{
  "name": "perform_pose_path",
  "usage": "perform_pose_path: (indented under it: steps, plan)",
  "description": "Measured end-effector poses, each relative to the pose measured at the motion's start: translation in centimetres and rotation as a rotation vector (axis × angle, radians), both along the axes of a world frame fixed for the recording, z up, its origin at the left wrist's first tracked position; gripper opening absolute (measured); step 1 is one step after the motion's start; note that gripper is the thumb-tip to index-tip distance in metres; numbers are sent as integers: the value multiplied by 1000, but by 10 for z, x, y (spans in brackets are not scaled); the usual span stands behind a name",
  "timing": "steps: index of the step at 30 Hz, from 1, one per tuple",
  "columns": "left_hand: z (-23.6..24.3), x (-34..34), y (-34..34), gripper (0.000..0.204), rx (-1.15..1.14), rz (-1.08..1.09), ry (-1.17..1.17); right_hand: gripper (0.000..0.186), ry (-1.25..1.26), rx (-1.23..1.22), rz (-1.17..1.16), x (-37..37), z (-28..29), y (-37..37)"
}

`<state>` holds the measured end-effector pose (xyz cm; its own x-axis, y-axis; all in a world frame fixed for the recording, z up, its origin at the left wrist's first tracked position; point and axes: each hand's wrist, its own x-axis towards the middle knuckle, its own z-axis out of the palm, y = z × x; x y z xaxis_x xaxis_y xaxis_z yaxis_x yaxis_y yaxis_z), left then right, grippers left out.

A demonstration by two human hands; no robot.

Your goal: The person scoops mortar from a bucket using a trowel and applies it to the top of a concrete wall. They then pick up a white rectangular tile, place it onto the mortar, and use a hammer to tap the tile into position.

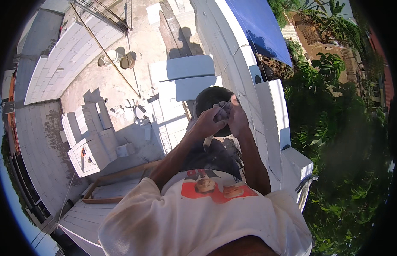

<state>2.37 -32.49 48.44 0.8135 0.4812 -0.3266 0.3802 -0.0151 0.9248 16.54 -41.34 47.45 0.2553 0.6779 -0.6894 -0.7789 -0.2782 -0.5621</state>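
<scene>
My hands meet over a round black bucket [205, 96], in front of my body. My left hand [209, 122] has its fingers curled in toward the right one. My right hand [237, 118] is closed too, its thumb pointing up and away from me. Something greyish and lumpy [224, 110] shows between them; whether it is a thing or dusty fingers I cannot make out. Below the bucket, by my dark trousers, a short pale handle [208, 142] sticks out.
A white block wall [266, 115] runs along my right, with leafy plants [326, 128] and a blue sheet [262, 30] beyond it. Stacked white blocks [93, 147] stand lower left, near a wooden frame [102, 199]. Ahead lie pale slabs [185, 68]; a long pole [102, 47] leans beyond.
</scene>
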Motion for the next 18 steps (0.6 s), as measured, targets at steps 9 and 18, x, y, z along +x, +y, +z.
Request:
perform_pose_path:
  steps: [9,18]
  plan:
    - [-63,-76,4,116,-6,312,401,59,10,53,39,-7,19,42]
    - [-106,-44,84,131,-259,586,-17,61,59,127,63,21,56,128]
